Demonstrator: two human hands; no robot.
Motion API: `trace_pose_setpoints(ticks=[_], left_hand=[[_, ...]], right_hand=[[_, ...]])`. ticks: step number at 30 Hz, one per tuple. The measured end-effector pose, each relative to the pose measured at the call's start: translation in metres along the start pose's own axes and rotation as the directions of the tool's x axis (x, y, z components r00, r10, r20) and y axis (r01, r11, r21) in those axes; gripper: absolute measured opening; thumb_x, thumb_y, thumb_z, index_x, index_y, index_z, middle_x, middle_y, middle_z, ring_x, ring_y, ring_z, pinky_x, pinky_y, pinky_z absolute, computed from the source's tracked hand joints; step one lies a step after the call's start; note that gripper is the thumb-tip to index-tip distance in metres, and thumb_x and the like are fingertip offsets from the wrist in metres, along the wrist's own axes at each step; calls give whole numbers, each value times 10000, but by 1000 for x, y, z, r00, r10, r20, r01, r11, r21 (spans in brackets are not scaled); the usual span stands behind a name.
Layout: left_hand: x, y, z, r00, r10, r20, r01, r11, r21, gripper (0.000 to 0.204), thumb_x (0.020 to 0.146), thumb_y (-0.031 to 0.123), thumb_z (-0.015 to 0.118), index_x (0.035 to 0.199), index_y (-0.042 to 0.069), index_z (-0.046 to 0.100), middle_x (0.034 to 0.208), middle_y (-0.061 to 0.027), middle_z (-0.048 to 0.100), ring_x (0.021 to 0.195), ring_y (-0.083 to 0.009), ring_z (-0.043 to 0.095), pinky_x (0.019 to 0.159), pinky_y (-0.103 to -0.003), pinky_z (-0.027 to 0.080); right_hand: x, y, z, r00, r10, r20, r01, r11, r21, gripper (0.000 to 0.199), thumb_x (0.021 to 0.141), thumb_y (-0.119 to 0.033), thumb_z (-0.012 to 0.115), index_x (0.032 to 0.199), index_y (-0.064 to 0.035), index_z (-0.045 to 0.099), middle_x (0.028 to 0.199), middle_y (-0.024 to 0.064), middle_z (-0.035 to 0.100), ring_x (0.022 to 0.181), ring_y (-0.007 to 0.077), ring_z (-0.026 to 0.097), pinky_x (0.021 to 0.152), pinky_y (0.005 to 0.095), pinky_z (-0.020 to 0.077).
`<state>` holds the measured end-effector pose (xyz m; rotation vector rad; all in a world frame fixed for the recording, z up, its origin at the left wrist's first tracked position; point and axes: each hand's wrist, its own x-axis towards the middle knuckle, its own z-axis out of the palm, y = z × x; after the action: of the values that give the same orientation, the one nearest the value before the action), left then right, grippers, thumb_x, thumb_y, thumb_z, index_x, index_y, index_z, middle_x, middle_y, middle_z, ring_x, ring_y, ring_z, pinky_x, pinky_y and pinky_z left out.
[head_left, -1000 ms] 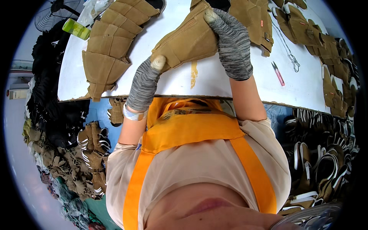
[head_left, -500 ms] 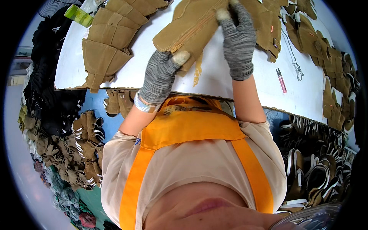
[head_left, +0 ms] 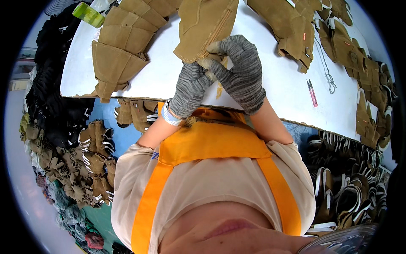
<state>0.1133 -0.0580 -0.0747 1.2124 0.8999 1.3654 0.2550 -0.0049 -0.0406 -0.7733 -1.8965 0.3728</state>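
Observation:
A brown suede boot upper (head_left: 196, 27) with a long zipper (head_left: 219, 28) lies over the white table in front of me. My left hand (head_left: 188, 89), in a grey knitted glove with pale fingertips, is closed on the upper's near end, its fingers partly tucked under the piece. My right hand (head_left: 242, 72), gloved alike, has thumb and forefinger pinched at the zipper's near end, close to the left fingertips. The zipper pull is hidden by the fingers there.
Overlapping brown uppers (head_left: 122, 38) lie at the left, more uppers (head_left: 292, 31) at the right. Pink-handled snips (head_left: 312, 93) and a grey cord (head_left: 327, 74) rest on the table's right side (head_left: 292, 95). A green bottle (head_left: 88, 15) stands far left.
My right hand has come down and left from the upper's far part to its near end, beside my left hand. The upper has turned more upright and shifted slightly left.

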Motion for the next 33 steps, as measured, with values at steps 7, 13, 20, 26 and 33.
trace_pose_setpoints(ticks=[7,13,20,26,33], left_hand=[[0,-4,-4,982,68,176,-8,946,-323,515,968,308,543,1359,-16,455,1256,-123,551,1169,-219,537,1038,-348,424],[12,9,14,960,-121,254,281,363,-889,781,963,595,460,1404,-46,392,1315,-154,518,1219,-245,506,1105,-344,377],[8,-13,22,991,-75,111,108,941,-321,401,1051,259,455,1333,-26,476,1224,-81,575,1105,-137,551,969,-245,470],[4,-9,35,935,-354,-33,309,855,-417,395,1058,257,435,1334,-20,492,1160,-102,611,1057,-148,581,938,-260,491],[-6,-4,39,966,-254,51,259,957,-128,344,1039,232,488,1311,34,557,1167,-105,642,1059,-180,603,973,-292,463]], right_hand=[[1,-5,-10,985,-170,-30,169,984,-53,198,739,-260,788,852,-121,703,740,40,644,727,237,626,696,383,455],[-12,10,-12,958,-285,-27,271,934,-234,143,774,-227,750,896,-157,721,746,20,650,699,218,610,707,374,442],[-19,5,-26,982,-186,-14,182,973,-144,184,783,-134,746,966,-133,729,827,16,671,777,221,610,767,348,462],[-20,17,-32,973,-118,-198,77,976,-203,116,843,-135,686,956,-137,713,820,35,665,790,221,611,770,359,470],[13,47,-47,928,89,-363,-70,995,65,198,859,-70,712,1056,-60,698,933,41,678,851,143,618,765,280,494]])
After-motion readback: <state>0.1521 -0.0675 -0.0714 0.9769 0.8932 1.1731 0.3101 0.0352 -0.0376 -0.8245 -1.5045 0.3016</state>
